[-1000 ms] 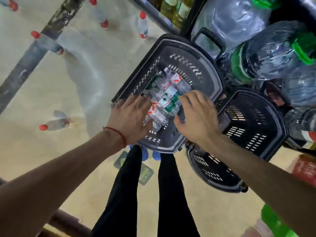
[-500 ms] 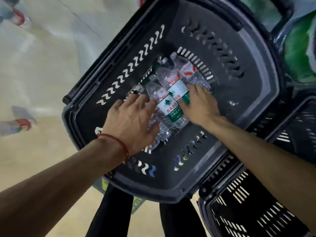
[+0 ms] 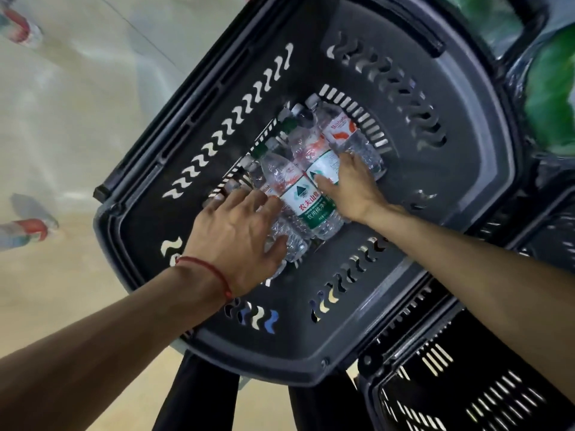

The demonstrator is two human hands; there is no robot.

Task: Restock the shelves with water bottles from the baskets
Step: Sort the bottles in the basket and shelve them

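A dark grey shopping basket (image 3: 420, 244) fills the middle of the head view. Several clear water bottles lie on its bottom. One bottle with a green and white label (image 3: 306, 203) lies on top between my hands. A bottle with a red and white label (image 3: 345, 132) lies at the far side. My left hand (image 3: 239, 234), with a red string at the wrist, lies over the near-left bottles, fingers bent around them. My right hand (image 3: 351, 185) reaches in from the right, its fingers curling around a green-labelled bottle (image 3: 323, 169).
A second black basket (image 3: 466, 393), with no bottles showing, stands at the lower right. Large green-capped water jugs (image 3: 550, 94) are at the upper right. Loose bottles with red labels (image 3: 25, 231) lie on the pale floor at the left. My dark trouser legs (image 3: 199, 396) are below the basket.
The camera has dropped closer to the basket. Both hands have gone from above the rim down onto the bottles, and the right hand has slid further in.
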